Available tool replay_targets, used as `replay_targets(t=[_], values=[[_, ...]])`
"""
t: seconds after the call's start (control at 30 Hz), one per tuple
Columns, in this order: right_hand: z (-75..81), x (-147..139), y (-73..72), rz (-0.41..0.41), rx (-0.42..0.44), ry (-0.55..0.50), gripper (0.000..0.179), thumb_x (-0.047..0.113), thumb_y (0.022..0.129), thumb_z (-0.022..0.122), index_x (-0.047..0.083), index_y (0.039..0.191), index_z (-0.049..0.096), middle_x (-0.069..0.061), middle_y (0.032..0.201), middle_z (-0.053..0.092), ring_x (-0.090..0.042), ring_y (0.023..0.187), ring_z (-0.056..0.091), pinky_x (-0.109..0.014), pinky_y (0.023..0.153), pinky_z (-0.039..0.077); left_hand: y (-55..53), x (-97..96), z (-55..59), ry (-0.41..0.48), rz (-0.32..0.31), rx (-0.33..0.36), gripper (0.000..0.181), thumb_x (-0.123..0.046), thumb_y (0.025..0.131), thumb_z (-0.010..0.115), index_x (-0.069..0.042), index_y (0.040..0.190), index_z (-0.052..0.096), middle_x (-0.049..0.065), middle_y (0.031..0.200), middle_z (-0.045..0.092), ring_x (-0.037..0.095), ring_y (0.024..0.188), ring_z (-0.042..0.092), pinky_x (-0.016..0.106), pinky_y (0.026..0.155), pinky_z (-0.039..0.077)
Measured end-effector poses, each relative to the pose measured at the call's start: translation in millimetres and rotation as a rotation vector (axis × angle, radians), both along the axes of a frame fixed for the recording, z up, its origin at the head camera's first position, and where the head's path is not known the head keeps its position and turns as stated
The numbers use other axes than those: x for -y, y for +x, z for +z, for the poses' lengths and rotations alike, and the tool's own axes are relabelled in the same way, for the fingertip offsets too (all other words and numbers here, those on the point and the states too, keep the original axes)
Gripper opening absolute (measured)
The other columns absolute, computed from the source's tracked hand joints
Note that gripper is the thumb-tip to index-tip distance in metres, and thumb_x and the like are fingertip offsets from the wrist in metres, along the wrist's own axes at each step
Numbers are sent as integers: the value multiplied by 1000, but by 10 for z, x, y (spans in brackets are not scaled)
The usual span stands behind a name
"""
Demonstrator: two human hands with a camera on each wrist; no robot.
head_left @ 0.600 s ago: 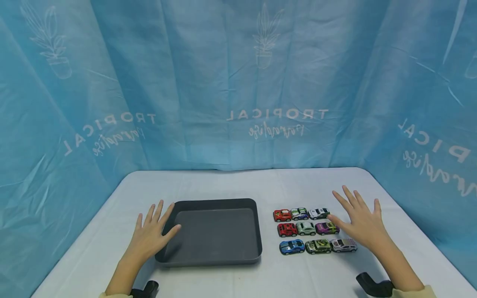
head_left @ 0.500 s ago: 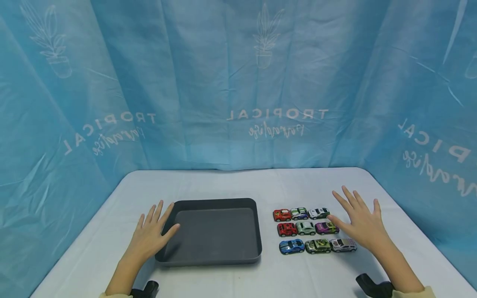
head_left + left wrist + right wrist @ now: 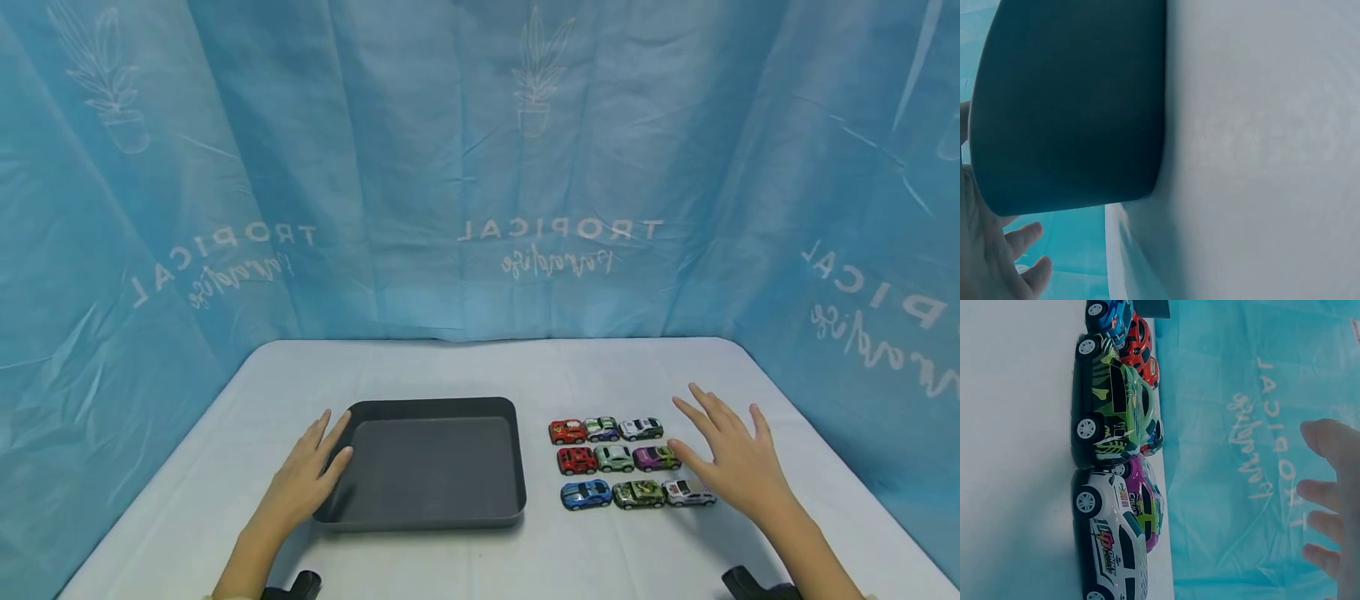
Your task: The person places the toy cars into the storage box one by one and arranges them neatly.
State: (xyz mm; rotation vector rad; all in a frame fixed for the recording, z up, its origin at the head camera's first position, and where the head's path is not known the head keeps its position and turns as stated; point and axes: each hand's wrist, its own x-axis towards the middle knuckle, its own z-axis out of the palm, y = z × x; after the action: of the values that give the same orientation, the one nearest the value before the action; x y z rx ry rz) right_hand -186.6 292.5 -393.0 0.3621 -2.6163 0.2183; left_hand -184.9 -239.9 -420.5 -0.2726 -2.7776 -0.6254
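My left hand (image 3: 302,478) hovers at the left rim of a dark grey tray (image 3: 442,467), fingers extended and thumb over its edge; nothing is in its grasp. Seen from the left wrist, the tray's side wall (image 3: 1072,106) fills much of the view, with fingertips (image 3: 1025,239) beyond it. Just right of a group of toy cars, my right hand (image 3: 738,468) is held with fingers spread and holds nothing. Closest to it are a purple-and-green car (image 3: 657,457) and a white car (image 3: 688,492). A green camouflage car (image 3: 1107,403) stands beside the white one.
The toy cars form three rows on the white tabletop (image 3: 480,567). A blue car (image 3: 586,494), a pale green car (image 3: 614,458) and red cars (image 3: 577,461) are among them. A blue printed curtain (image 3: 420,167) surrounds the table's back and sides.
My left hand has turned slightly, its fingers drawing closer together by the tray rim. The right hand has dipped a little and shifted right. Tray and cars keep their places.
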Motion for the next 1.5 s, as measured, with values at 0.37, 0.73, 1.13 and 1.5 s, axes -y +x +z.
replay_targets(t=[0.37, 0.73, 1.13, 1.5], values=[[5, -6, 99, 67, -41, -72, 47, 27, 82, 64, 9, 124, 53, -17, 133, 47, -40, 114, 46, -57, 109, 17, 14, -9, -22, 82, 41, 31, 50, -32, 97, 37, -20, 145, 25, 22, 149, 19, 49, 131, 24, 74, 92, 25], [-85, -65, 197, 85, -62, -211, 38, 17, 83, 64, 6, 119, 56, -19, 124, 53, -41, 105, 50, -54, 80, 41, -9, 3, -113, 438, -33, 124, 50, -28, 98, 36, -9, 144, 25, 26, 149, 15, 50, 134, 12, 74, 97, 13], [-349, -83, 267, 73, -5, -278, 41, 18, 83, 64, 14, 122, 55, -13, 126, 51, 10, 128, 28, -54, 81, 41, -9, 6, -214, 694, -102, 207, 51, -27, 99, 29, -6, 144, 19, 25, 150, 6, 50, 135, 3, 73, 100, 7], [-592, -194, 237, 200, 35, -346, 40, 12, 84, 64, 8, 122, 54, 18, 133, 39, 24, 123, 15, 5, 99, 11, -19, 10, -238, 733, -109, 290, 51, -31, 99, 28, -11, 146, 18, 19, 153, 3, 44, 138, -2, 70, 103, 1]])
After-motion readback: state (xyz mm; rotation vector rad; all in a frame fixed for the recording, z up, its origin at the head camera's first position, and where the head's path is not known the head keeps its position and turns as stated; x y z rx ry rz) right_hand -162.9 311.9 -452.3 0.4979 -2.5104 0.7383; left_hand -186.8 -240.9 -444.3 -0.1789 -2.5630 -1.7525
